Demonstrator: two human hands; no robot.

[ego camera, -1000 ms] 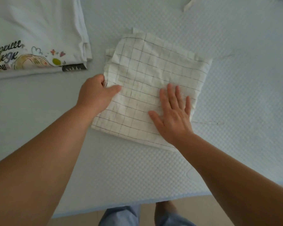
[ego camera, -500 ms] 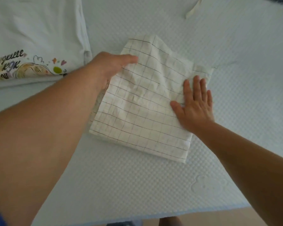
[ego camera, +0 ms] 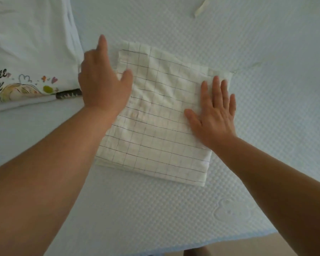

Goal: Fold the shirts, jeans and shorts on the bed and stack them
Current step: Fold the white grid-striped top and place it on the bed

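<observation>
A cream garment with a thin dark grid pattern point(ego camera: 155, 126) lies folded into a rough square in the middle of the bed. My right hand point(ego camera: 214, 111) lies flat on its right side, fingers straight and spread, pressing the cloth down. My left hand point(ego camera: 102, 80) is over the garment's far left corner, fingers straight and pointing away, thumb on the cloth. A folded white T-shirt with a colourful print point(ego camera: 26, 58) lies at the far left, just beside my left hand.
The bed has a pale blue textured cover point(ego camera: 266, 126); its near edge runs along the bottom, with floor beyond. A cream strip of fabric point(ego camera: 201, 10) lies at the top edge.
My left hand moved from the garment's left edge up to its far left corner and opened out. My right hand slid right and farther along the cloth.
</observation>
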